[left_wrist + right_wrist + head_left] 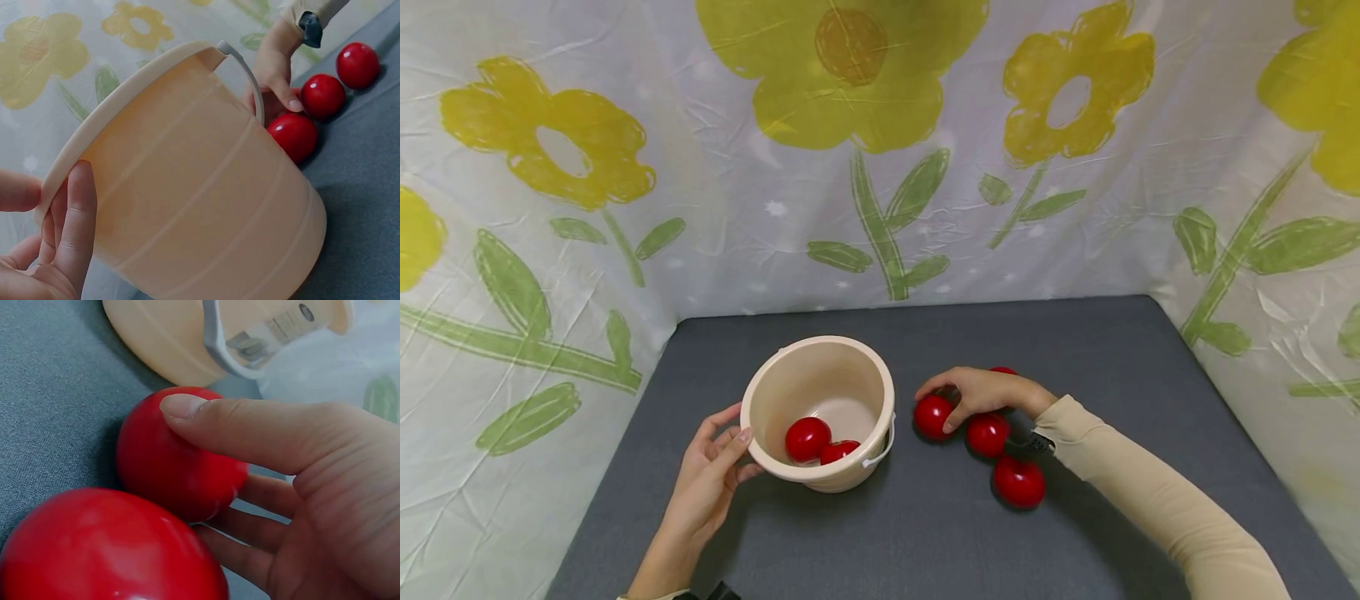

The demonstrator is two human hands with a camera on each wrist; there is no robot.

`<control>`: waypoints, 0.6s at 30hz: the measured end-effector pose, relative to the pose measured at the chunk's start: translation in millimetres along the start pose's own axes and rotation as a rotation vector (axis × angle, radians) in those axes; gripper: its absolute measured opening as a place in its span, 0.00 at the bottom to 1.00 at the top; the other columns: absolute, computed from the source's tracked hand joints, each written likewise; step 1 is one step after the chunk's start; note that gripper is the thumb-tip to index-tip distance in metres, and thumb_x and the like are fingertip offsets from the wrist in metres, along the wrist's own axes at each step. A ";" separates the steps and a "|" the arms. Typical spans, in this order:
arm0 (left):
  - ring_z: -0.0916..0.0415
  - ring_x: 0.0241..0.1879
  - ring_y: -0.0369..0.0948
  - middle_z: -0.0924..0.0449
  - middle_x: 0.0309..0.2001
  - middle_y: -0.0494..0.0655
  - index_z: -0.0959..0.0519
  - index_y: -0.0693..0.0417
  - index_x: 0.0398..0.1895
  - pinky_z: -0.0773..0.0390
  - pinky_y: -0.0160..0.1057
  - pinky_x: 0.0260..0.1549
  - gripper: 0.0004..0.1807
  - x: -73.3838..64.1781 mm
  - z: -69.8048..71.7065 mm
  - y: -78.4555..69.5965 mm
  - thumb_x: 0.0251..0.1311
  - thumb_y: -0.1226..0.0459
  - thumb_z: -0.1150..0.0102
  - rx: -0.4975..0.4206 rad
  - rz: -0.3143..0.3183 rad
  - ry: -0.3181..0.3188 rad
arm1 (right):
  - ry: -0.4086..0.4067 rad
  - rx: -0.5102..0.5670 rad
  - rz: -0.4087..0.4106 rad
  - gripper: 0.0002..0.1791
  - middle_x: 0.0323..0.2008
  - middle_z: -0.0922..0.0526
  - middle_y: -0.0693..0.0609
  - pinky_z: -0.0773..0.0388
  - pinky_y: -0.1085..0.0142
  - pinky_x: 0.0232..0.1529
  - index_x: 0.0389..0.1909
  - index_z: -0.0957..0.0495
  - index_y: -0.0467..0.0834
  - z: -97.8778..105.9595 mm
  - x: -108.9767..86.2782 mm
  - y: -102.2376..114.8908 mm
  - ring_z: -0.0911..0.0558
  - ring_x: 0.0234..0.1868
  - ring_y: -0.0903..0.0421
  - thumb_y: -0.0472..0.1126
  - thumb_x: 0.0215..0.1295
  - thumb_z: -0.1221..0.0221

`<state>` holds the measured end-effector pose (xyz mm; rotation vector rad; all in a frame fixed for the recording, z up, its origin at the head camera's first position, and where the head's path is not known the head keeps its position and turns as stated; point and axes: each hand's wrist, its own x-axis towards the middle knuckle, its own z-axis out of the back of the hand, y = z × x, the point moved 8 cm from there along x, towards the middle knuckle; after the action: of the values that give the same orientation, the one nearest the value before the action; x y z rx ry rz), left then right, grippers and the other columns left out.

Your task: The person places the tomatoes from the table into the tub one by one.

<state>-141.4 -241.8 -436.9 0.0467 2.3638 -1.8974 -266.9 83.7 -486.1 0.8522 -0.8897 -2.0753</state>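
Observation:
My left hand pinches the rim of a cream bucket at its left side, thumb on the rim and fingers against the outer wall. The bucket leans toward me, and two glossy red balls lie inside it. To the right of the bucket, my right hand holds another red ball between thumb and fingers; in the right wrist view the thumb presses on this ball. A second red ball sits just beside the held one. Nearer to me lies a third red ball.
Behind the right hand, a further red ball is mostly hidden. The white bucket handle hangs at the bucket's right side. A dark grey cloth covers the table, and a flowered curtain encloses its back and sides.

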 end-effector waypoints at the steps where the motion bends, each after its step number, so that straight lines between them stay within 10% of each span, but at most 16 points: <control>1: 0.16 0.38 0.34 0.17 0.44 0.39 0.38 0.50 0.61 0.13 0.34 0.32 0.20 -0.1 -0.1 -0.1 0.70 0.72 0.50 0.000 0.000 0.002 | 0.001 -0.006 0.003 0.35 0.63 0.22 0.49 0.25 0.51 0.64 0.65 0.27 0.44 -0.5 -0.1 0.1 0.24 0.62 0.50 0.40 0.54 0.28; 18: 0.16 0.40 0.34 0.17 0.44 0.40 0.39 0.50 0.62 0.13 0.35 0.32 0.21 -1.1 0.0 -0.7 0.70 0.71 0.49 0.007 -0.006 0.002 | -0.066 -0.041 0.039 0.35 0.60 0.20 0.51 0.21 0.57 0.58 0.62 0.25 0.46 4.7 -0.7 3.2 0.20 0.56 0.54 0.43 0.51 0.26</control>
<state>-140.4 -241.9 -436.1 0.0423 2.3613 -1.9102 -269.1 84.1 -480.8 0.7430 -0.8883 -2.0909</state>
